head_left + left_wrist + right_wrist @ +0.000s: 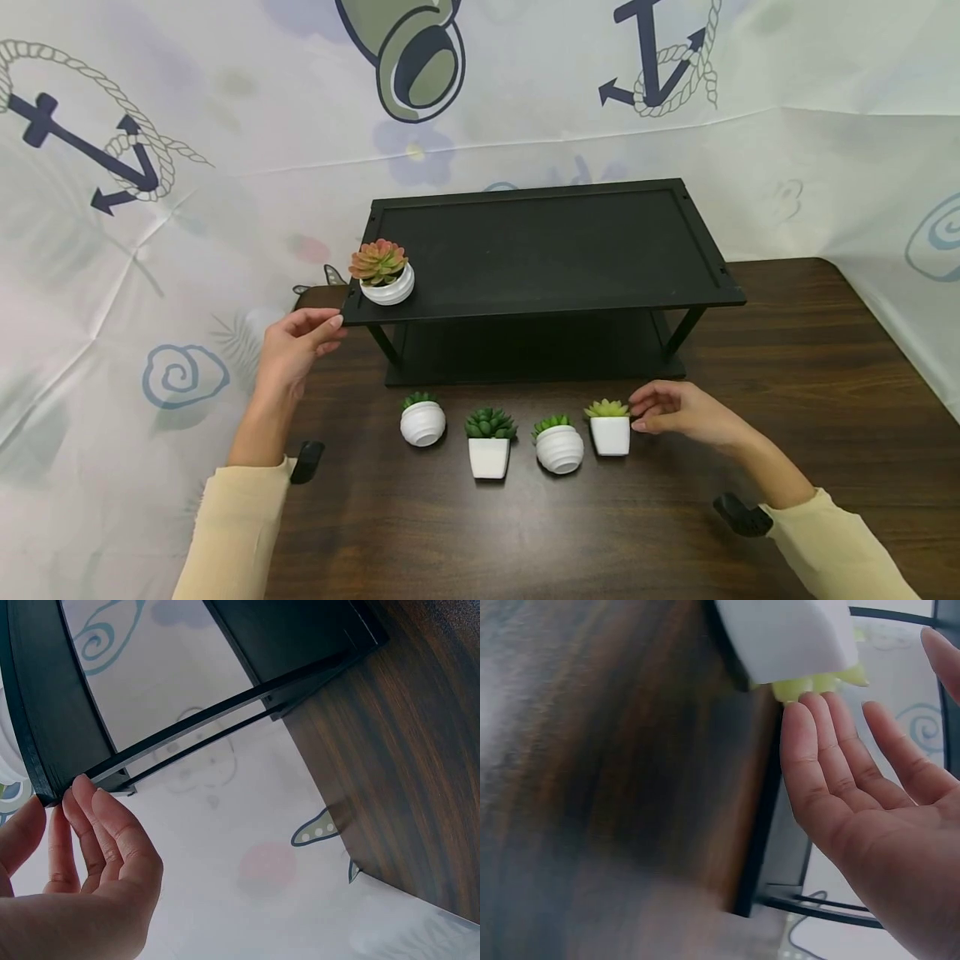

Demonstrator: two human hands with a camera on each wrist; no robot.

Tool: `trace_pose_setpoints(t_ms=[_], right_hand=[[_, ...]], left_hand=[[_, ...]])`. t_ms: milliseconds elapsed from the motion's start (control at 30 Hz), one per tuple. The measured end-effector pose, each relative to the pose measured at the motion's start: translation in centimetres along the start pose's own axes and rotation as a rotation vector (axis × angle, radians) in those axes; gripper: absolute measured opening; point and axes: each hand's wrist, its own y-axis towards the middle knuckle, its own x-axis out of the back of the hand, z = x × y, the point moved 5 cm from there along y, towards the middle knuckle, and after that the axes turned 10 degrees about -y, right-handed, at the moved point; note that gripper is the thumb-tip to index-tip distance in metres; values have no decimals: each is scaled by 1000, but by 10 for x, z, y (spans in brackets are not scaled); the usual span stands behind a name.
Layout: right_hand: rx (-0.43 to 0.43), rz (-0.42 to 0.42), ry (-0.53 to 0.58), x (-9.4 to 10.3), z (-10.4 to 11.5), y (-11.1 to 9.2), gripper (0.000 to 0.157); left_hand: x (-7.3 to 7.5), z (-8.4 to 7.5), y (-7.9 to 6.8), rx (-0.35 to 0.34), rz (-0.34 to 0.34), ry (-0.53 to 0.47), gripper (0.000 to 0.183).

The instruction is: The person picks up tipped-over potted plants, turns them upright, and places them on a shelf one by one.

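My left hand (298, 343) pinches the front left corner of a black two-tier shelf (540, 250) between thumb and fingers; the left wrist view shows the thumb (21, 834) on one side of the edge and the fingers on the other. Close to that corner, a pink-and-green succulent (379, 265) in a round white pot sits on the top tier. Before the shelf's right end, my right hand (686, 413) has relaxed, parted fingers beside a yellow-green succulent (607, 409) in a square white pot (787, 637). In the right wrist view its fingertips are right at the leaves.
Left of that plant, a row on the dark wooden table (600, 533) holds a round-potted succulent (559, 448), a dark green one in a square pot (489, 457) and another round-potted one (423, 423). A printed white cloth (510, 150) hangs behind the shelf.
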Motion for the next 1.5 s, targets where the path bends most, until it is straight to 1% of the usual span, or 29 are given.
trace_pose_setpoints(t_ms=[167,433,700,833,1000,1200,1500], right_hand=[[-23,5,11,-5,-8,0,43],[-66,-6,-21,-8,-17,3,41],[-88,-43,-36,-8,-15,7,41],[-101,-74,-50,-8,-16,11,41],[-127,-120,-56,-8,-19,17,46],[-132,-134,-57,-10,-19,24,49],[-142,-160,-54,-10,-14,21,47]], left_hand=[[0,-1,-1,-7,3,-5,21],[-1,-1,0,0,-2,-17,21],[-1,-3,-1,-4,1,-6,21],[-1,-2,-1,0,1,-5,22],[-1,-2,-1,3,6,-4,24],[-1,-2,0,2,13,-5,25],[0,-2,0,2,14,-21,27]])
